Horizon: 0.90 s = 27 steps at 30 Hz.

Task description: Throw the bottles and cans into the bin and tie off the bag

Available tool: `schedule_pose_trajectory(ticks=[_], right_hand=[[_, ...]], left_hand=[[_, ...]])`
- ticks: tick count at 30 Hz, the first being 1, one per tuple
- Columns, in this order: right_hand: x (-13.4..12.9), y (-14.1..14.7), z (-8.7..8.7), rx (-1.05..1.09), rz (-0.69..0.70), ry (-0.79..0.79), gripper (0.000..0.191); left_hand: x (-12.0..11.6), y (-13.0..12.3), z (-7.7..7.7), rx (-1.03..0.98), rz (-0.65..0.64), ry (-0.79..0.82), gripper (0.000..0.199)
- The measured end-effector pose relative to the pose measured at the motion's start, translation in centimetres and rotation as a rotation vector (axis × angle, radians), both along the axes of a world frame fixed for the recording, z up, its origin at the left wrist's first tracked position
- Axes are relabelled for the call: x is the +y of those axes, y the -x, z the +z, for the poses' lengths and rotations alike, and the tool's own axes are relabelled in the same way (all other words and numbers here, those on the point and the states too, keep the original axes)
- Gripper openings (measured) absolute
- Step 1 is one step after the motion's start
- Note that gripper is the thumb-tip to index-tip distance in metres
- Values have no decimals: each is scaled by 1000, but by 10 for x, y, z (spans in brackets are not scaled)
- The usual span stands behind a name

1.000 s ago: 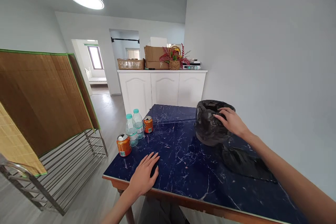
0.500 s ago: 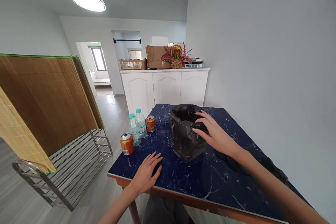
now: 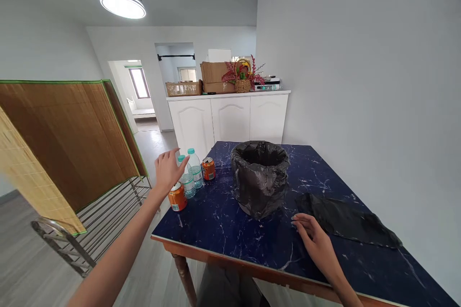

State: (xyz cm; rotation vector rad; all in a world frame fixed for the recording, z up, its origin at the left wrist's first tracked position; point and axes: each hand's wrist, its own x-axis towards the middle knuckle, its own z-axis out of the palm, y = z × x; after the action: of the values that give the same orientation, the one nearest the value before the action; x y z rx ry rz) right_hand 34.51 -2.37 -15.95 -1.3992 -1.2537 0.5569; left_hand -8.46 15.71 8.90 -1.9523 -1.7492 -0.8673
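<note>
My left hand (image 3: pixel 168 169) is raised at the table's left side, fingers apart, beside the nearer water bottle (image 3: pixel 188 182) and above the nearer orange can (image 3: pixel 177 197). It holds nothing, and I cannot tell whether its thumb touches the bottle. A second clear bottle (image 3: pixel 195 169) with a teal cap and another orange can (image 3: pixel 208 169) stand just behind. In the middle of the table is a bin lined with a black plastic bag (image 3: pixel 260 187), its mouth open. My right hand (image 3: pixel 314 237) rests low over the tabletop right of the bin, fingers loosely curved and empty.
A flattened black plastic bag (image 3: pixel 353 220) lies on the right of the dark blue marbled table (image 3: pixel 223 228). A metal rack (image 3: pixel 118 206) with a bamboo mat (image 3: pixel 72 144) stands left. Behind is a white cabinet (image 3: pixel 230 120) carrying boxes and a flower basket (image 3: pixel 242 85).
My left hand has lifted off the table's front and moved up and left to the bottles. My right hand has left the bin's rim and come down to the tabletop.
</note>
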Motion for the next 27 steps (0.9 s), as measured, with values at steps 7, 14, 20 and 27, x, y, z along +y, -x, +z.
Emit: schedule_pose_trajectory(ticks=[7,14,20,27], right_hand=[[-1,3,5,-81,18,17,42],[-1,5,7,-101,6,24,42],[0,7,8,-99,11,11,41],[0,8,14,-87,21,3,40]], left_hand=[[-12,-15,-2,-12,-42,119,43],[-78,-58,81,-244,-413,-222,42],[-114,-118,135,-372,-674,-448,39],[-66,-174,109,-435,-909,-65,33]])
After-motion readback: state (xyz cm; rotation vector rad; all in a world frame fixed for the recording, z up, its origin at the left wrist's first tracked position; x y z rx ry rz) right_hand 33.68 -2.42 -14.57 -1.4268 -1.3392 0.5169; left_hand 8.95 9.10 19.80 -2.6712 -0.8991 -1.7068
